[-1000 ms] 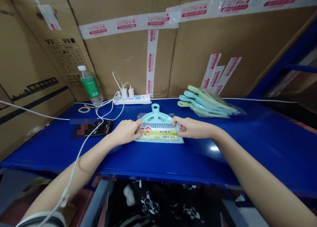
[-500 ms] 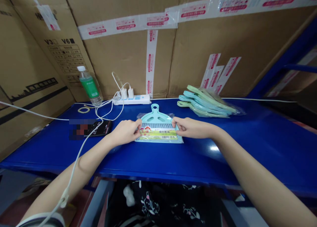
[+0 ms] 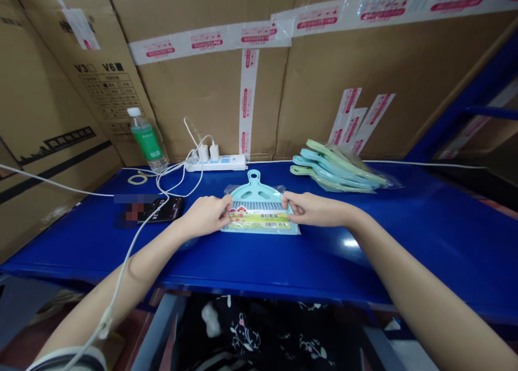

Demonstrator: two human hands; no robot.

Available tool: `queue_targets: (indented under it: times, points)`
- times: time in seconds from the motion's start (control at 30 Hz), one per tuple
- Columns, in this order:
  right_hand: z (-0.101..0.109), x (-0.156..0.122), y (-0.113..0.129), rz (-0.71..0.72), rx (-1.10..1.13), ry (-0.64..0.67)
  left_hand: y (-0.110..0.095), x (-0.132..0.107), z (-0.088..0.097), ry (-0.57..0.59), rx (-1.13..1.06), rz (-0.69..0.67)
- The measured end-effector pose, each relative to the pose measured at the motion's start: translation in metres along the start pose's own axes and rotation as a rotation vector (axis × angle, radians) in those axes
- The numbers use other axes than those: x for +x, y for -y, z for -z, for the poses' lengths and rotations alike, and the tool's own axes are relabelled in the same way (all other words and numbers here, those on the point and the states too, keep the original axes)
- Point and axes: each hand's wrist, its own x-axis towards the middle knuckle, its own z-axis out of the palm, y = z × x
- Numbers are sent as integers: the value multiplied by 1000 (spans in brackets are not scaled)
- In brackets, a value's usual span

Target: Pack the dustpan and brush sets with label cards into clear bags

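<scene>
A light blue dustpan and brush set (image 3: pixel 254 189) in a clear plastic wrapper lies on the blue table, its looped handle pointing away from me. Across its front, below the grey bristles, runs a printed yellow-green label. My left hand (image 3: pixel 208 214) pinches the set's left edge, fingers closed. On the opposite side my right hand (image 3: pixel 301 208) grips the right edge, with its fingers curled in. Farther back on the right, a pile of wrapped green and blue dustpan sets (image 3: pixel 335 169) rests on the table, apart from both hands.
Along the back stand a water bottle (image 3: pixel 148 142) and a white power strip (image 3: pixel 220 163) with plugged chargers. A phone (image 3: pixel 165 209) and a beaded bracelet (image 3: pixel 137 180) lie at left. A white cable (image 3: pixel 129 247) passes over my left forearm. Taped cardboard (image 3: pixel 194 90) walls the table's back.
The hands and the dustpan set hold their places. Only the phone's displayed digits have changed, and the view has shifted very slightly.
</scene>
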Motion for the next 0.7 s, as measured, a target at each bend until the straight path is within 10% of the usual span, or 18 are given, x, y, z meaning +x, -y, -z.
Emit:
queue_targets:
  times: [0.7]
  points:
    - [1,1,0,-4,0,9,1,1,-2,-9,5,-6]
